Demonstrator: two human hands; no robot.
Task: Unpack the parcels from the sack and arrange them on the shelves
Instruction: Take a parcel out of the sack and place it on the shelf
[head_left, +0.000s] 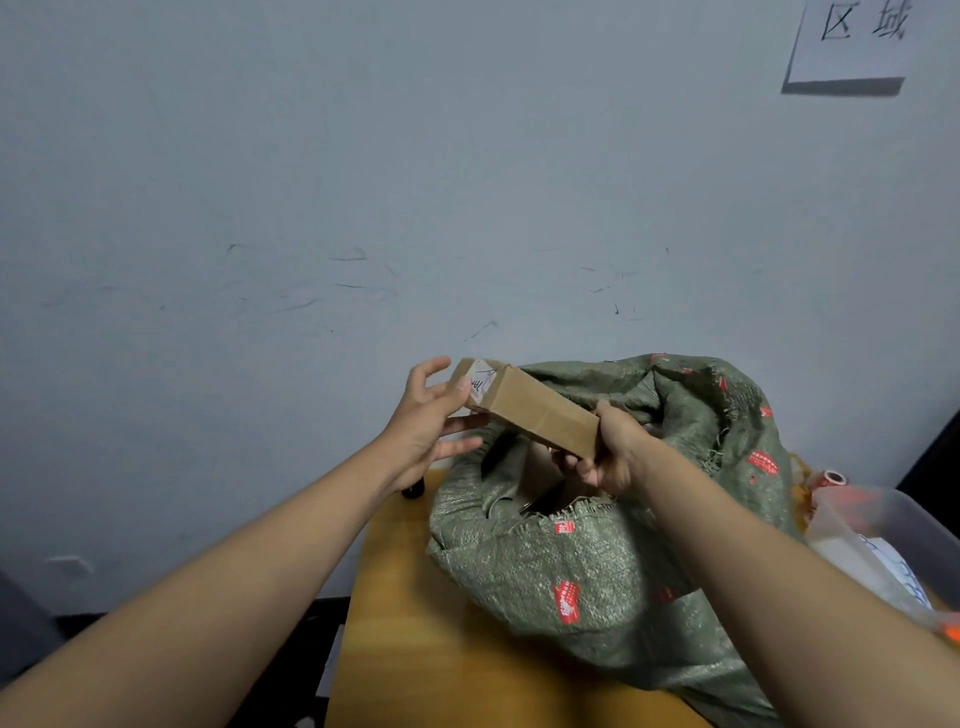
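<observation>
- The right hand (608, 452) grips the near end of a long brown cardboard parcel (535, 408), held above the mouth of the green woven sack (597, 571).
- The left hand (431, 415), fingers spread and loose, touches its far labelled end.
- The step seems to be lifting one parcel out; next it must go to a shelf, and none is in view.
- The sack fills the yellow wooden table (415, 623); a clear plastic bin (883, 530) crowds the right, more room is at the left.

Long brown cardboard parcel (540, 410) — plain kraft, white printed label on its end. Woven olive-green plastic sack (587, 571) — scattered red printed patches. Yellow-orange wooden tabletop (415, 623). Translucent white plastic bin (883, 540), orange items inside. Pale grey-blue scuffed wall (363, 182); white paper sign (857, 41), black characters.
</observation>
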